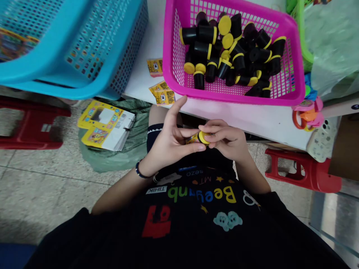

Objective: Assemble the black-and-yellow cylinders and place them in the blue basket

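Observation:
Between my two hands, over my lap, is a small black canister (202,137) with a yellow cap and a printed yellow label on its side. My left hand (175,140) wraps its thumb and lower fingers round the labelled body, while the index finger sticks up. At the capped end, my right hand (226,139) pinches the canister with its fingertips. Beyond my hands, a pink basket (232,98) holds many similar black canisters with yellow caps. Several small printed yellow labels (165,97) lie on the white table (266,119) beside the basket's left side.
Blue baskets (117,56) stand at the left, printed cards inside. Flat yellow-and-white boxes (108,125) lie on a green bag (112,160) below. A green basket (304,33) with clear plastic stands right, near scissors (305,117). Red stools (300,172) flank me.

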`<state>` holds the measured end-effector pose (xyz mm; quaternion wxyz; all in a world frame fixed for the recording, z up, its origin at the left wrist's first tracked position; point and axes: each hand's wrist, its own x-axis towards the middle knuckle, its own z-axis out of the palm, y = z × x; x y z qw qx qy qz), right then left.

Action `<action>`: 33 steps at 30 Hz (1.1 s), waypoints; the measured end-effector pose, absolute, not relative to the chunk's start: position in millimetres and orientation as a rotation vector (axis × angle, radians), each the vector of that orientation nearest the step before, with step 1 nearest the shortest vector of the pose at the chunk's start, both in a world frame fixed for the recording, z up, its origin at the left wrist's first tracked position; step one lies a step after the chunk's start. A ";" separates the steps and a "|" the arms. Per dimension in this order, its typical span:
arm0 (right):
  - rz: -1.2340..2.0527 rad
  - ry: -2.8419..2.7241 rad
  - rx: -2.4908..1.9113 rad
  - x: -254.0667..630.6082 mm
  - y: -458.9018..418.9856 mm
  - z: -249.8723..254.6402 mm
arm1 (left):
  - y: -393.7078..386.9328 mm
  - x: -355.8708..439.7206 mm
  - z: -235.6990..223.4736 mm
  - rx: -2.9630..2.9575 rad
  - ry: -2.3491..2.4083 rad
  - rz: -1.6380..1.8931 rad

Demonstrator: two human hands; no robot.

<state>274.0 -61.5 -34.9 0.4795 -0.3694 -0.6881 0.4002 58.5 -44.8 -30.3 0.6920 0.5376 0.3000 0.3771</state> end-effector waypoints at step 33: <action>0.084 -2.068 -1.039 273.0 -71.4 -38.4 | -43.9 87.6 -10.6 1.420 0.641 0.920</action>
